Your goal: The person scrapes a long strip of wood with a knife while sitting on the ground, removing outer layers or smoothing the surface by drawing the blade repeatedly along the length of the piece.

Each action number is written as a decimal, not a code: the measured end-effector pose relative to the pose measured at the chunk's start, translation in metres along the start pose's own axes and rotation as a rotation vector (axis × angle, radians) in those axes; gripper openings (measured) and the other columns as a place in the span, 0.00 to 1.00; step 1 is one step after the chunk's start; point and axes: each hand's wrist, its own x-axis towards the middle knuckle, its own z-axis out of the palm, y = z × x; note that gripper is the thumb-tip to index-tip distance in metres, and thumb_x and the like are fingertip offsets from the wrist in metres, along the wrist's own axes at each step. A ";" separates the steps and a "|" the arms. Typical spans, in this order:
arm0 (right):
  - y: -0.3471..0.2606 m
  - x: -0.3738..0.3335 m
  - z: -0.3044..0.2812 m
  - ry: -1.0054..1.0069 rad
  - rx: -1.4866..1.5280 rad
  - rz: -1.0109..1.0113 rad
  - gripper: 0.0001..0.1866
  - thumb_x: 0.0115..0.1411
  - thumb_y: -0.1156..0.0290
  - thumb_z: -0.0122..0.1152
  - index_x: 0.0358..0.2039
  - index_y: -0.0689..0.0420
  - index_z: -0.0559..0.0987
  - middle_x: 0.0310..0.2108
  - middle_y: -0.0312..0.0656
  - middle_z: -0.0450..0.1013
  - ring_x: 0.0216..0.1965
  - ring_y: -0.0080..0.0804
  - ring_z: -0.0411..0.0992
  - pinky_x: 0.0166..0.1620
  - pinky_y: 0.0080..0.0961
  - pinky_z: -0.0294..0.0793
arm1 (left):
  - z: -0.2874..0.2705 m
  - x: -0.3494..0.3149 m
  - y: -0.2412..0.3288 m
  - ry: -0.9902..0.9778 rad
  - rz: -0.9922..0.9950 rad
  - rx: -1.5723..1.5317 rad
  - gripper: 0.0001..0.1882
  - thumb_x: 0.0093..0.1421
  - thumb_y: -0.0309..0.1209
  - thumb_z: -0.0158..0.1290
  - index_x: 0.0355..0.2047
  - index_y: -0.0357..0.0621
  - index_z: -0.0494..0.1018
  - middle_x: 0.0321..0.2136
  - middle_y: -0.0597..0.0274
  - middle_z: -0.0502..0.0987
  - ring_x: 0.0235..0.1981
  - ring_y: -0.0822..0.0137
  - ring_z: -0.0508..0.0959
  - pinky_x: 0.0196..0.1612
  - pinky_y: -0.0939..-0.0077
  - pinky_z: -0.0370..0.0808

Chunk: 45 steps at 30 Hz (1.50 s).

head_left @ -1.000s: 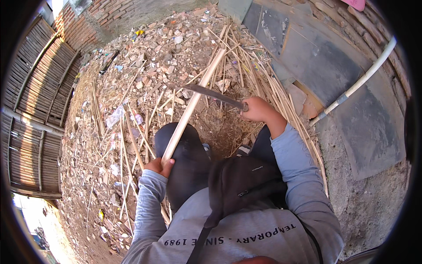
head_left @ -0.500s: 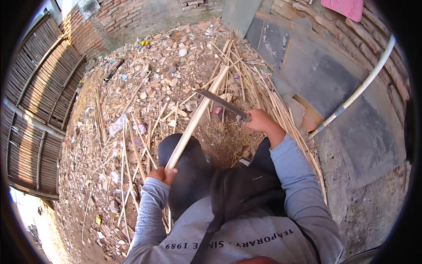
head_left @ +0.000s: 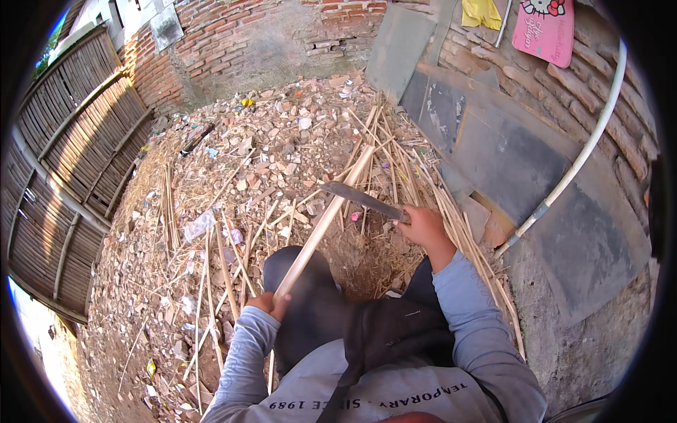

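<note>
My left hand is closed around the near end of a long pale bamboo strip. The strip slants up and away to the right, past my left knee. In my right hand is the handle of a machete with a dark, worn blade. Its blade points left and lies across the upper half of the strip; whether its edge bites in cannot be made out. Beyond the strip's far end, a heap of thin bamboo strips lies on the ground.
Rubble and litter cover the ground ahead. More loose strips lie left of my knee. A bamboo fence stands at left, a brick wall at the back. At right, dark panels and a white pipe lean.
The view has tilted up, so the surroundings sit lower in the picture. Both hands keep their grips, and the machete still lies across the strip.
</note>
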 end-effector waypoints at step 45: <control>0.003 -0.003 0.013 -0.085 0.229 0.133 0.18 0.49 0.58 0.65 0.35 0.57 0.78 0.29 0.52 0.76 0.35 0.54 0.75 0.40 0.46 0.74 | -0.004 -0.001 0.009 -0.029 -0.011 0.015 0.35 0.58 0.61 0.50 0.37 0.36 0.78 0.27 0.41 0.79 0.34 0.42 0.80 0.40 0.57 0.75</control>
